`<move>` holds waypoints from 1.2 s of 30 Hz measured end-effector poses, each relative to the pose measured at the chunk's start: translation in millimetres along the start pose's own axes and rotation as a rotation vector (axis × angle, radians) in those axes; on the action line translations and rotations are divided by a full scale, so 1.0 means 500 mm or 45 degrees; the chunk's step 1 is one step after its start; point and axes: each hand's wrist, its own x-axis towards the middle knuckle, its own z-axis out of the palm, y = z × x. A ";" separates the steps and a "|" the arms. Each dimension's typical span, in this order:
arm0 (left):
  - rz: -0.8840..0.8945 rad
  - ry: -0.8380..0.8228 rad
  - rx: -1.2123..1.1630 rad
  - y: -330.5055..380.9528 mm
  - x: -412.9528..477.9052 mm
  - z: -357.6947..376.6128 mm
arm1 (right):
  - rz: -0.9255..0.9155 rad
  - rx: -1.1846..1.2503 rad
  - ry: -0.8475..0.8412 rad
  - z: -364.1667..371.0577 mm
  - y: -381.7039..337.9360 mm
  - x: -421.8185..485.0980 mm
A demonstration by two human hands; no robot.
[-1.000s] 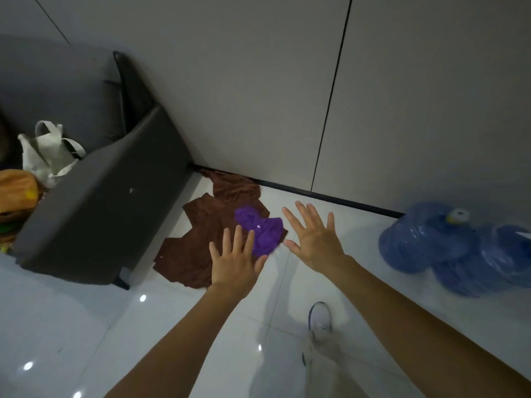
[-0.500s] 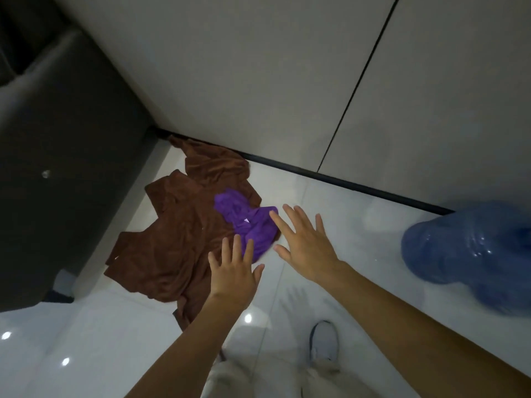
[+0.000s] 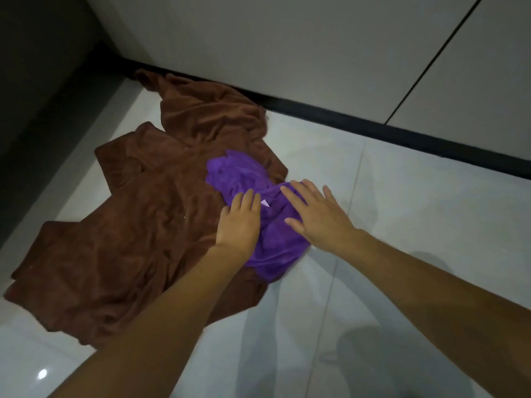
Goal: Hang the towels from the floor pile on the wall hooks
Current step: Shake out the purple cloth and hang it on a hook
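A crumpled purple towel [image 3: 238,173] lies on top of a large brown towel [image 3: 138,225] spread over the white tiled floor. My left hand [image 3: 240,222] reaches onto the purple towel's left side, fingers straight and together. My right hand [image 3: 316,214] lies over the purple towel's right part with fingers spread and straight. Neither hand grips the cloth. A small white tag [image 3: 265,203] shows between the two hands. No wall hooks are in view.
A grey panelled wall [image 3: 287,47] with a black skirting strip [image 3: 373,127] runs behind the pile. A dark sofa side [image 3: 37,81] stands at the left. Glossy floor tiles [image 3: 402,211] extend to the right and front.
The view has dropped closer to the pile. Both hands have moved forward and down from above the purple towel onto it. The blue water bottles and my shoe have left the view.
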 end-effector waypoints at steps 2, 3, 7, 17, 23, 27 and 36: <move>0.043 0.056 -0.074 -0.017 0.045 0.016 | -0.043 -0.007 0.010 0.034 0.015 0.026; 0.078 0.063 -0.098 -0.023 0.066 0.022 | -0.060 -0.008 0.007 0.047 0.022 0.038; 0.218 -0.074 -0.132 -0.027 0.125 0.037 | -0.123 0.079 -0.041 0.072 0.037 0.077; 0.279 -0.209 -0.148 -0.073 0.168 0.016 | -0.109 0.155 -0.259 0.094 0.066 0.093; 0.259 -0.014 -0.351 -0.088 0.133 0.032 | -0.143 0.015 -0.319 0.099 0.073 0.071; 0.318 -0.075 0.071 -0.061 0.129 0.039 | -0.219 -0.181 -0.175 0.086 0.086 0.071; 0.097 0.147 -0.251 -0.049 0.132 0.017 | -0.402 -0.083 -0.247 0.069 0.132 0.060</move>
